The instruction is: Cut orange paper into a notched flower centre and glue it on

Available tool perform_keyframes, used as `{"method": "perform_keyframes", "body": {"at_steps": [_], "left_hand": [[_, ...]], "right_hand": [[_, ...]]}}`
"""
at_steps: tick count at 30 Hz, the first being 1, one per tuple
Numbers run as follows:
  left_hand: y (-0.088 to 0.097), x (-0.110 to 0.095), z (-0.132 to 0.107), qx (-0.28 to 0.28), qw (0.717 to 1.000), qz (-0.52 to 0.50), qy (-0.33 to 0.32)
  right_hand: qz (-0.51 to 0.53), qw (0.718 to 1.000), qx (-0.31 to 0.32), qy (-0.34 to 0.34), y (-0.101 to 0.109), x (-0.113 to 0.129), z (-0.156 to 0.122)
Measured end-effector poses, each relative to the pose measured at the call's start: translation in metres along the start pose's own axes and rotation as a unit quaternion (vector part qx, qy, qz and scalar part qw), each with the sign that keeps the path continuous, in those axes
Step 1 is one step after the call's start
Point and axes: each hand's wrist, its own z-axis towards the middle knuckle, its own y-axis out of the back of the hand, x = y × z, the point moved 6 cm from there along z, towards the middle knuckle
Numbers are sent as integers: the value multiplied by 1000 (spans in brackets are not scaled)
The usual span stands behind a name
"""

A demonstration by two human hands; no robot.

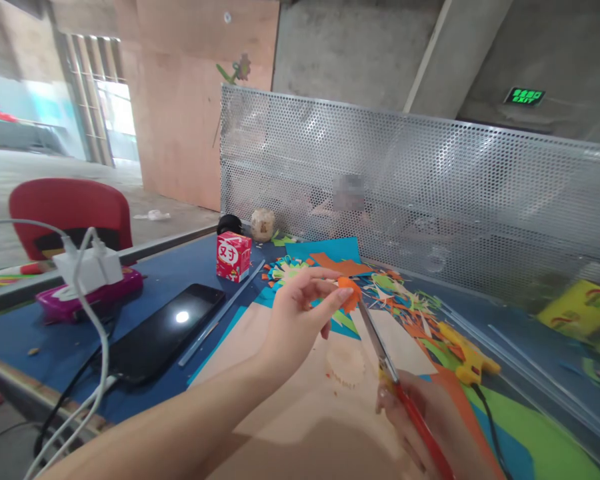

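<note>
My left hand [305, 303] reaches over the middle of the table. Its thumb and fingers pinch a small, curved orange paper piece [349, 293]. At the lower right, my right hand [425, 417] is closed around red-handled scissors [383, 347], seen nearly edge-on. The blade tips point up and away, touching or very near the lower edge of the orange piece; I cannot tell which. Beneath both hands lie pale paper sheets [280, 407]. A pale round piece with a notched rim [347, 363] rests on them, between my hands.
Paper scraps [405, 293] and a fringed paper flower [287, 269] lie beyond my hands. A yellow glue gun [467, 353] with a cord sits right, near clear sticks [525, 367]. Leftward are a phone [165, 333], red box [234, 257] and white charger [90, 270]. A perforated metal screen [405, 180] stands behind.
</note>
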Motion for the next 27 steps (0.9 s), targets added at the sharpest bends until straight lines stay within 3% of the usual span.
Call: {"method": "perform_keyframes", "body": {"at_steps": [4,9,14,21,27], "left_hand": [[-7,1,-3,47,999,-11,4],[-7,2,-3,32,999,-16,28],[-12,6,-4,54,995,-41,78],[-15,11,-5,81,987,-97,102],[-22,12,-9,104,980,-82,151]], "right_hand": [[42,998,16,-40,-1,2,-1],[91,992,45,-70,-2,6,-3],[108,988,70,-83,-2,10,-5],[115,989,43,-83,2,17,-8],[110,989,37,-92,3,19,-8]]}}
